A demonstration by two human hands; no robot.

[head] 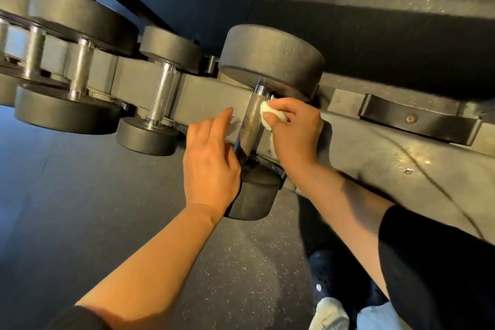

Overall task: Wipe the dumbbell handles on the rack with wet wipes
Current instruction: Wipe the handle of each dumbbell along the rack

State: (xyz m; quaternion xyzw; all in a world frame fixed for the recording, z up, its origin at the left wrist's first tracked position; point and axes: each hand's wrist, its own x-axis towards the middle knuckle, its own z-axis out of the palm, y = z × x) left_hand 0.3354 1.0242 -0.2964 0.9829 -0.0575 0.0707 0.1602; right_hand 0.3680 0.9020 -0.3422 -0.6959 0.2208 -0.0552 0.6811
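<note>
A black dumbbell with a knurled steel handle lies across the rack at centre. My right hand pinches a white wet wipe against the right side of that handle near its far end. My left hand lies on the handle's left side and over the near head, fingers fairly straight; a pale bit of wipe shows past its fingertips. Whether the left fingers curl under the handle is hidden.
To the left on the rack sit a smaller dumbbell and larger ones. An empty black cradle lies to the right. Dark speckled rubber floor and my shoe are below.
</note>
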